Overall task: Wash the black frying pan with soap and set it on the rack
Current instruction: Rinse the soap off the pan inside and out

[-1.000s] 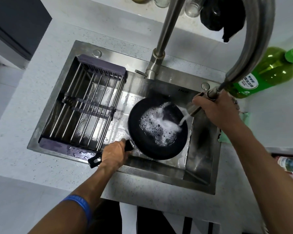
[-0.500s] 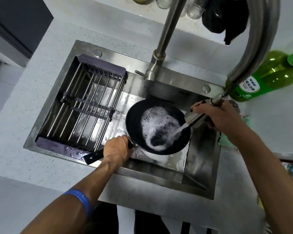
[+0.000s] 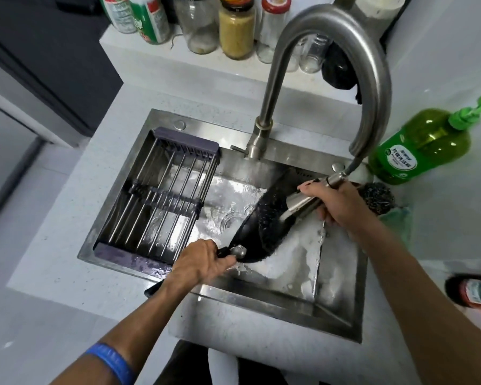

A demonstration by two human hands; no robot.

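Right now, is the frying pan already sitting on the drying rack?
No, the left hand holds the black frying pan tilted over the sink basin, beside the bare drying rack.

Even, cool white light fills the scene, bright on the pale bench (image 3: 53,245) and soft enough that the shadows under the forearms and inside the sink (image 3: 342,315) stay faint. Glare gathers on wet metal: the sink floor glints white around the drain, and a long highlight runs down the curved tap (image 3: 372,79). The wide lens bends straight lines toward the edges (the sink rim bows visibly), the corners smear, the red-capped bottle (image 3: 472,293) at the right edge is blurred, and the foam (image 3: 289,254) is blown out to near white.
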